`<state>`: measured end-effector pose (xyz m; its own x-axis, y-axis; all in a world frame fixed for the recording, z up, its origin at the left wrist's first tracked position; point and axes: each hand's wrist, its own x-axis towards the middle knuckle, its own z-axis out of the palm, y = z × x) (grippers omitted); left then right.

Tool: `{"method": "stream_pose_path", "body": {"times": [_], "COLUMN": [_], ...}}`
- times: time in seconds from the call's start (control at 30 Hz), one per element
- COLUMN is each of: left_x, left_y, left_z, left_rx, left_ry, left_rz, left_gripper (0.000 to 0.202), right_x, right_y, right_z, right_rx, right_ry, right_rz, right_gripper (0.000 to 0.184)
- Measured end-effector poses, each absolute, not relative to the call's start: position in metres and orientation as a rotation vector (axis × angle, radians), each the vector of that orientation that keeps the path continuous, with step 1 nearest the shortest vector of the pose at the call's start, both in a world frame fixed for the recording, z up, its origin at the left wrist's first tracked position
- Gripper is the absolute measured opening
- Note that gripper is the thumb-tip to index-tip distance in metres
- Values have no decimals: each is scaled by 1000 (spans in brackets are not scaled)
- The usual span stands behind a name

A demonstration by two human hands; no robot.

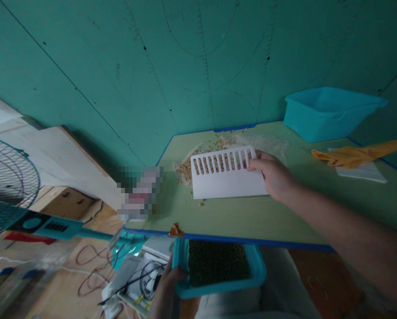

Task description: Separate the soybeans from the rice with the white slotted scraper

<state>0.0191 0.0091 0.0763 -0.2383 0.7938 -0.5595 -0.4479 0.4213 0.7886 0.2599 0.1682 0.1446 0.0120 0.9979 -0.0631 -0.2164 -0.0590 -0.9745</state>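
In my right hand [271,173] is a white slotted plastic board [229,185], gripped by its right end and tilted over the table. Small yellowish beans [185,169] lie scattered behind and left of the board, some showing through its slots. Whitish dust [267,145] spreads on the table beside them. My left hand [171,281] is closed on the left rim of a turquoise tub [218,290], held just below the table's front edge. Small dark greenish grains [218,263] cover the tub's inside.
A second turquoise tub [314,119] stands at the table's [238,219] back right, with an orange cloth or glove [357,154] on white paper [364,172] before it. An orange scrap [176,230] sits at the front edge. A fan [35,221] and cables [92,270] are at left.
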Motion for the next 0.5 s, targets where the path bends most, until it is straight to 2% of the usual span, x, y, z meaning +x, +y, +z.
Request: {"method": "stream_pose_path", "body": {"times": [0.33,0.5], "left_x": [12,10], "left_y": [8,8], "left_z": [66,63], "left_rx": [330,367], "left_ry": [1334,1360], "left_rz": [1182,1176], "left_gripper": [23,15], "right_x": [260,259], "right_y": [168,167], "right_z": [145,146], "right_rx": [-1078,-1067], "right_ry": [-964,-943], "right_rz": [1345,1347], "right_gripper": [19,19]}}
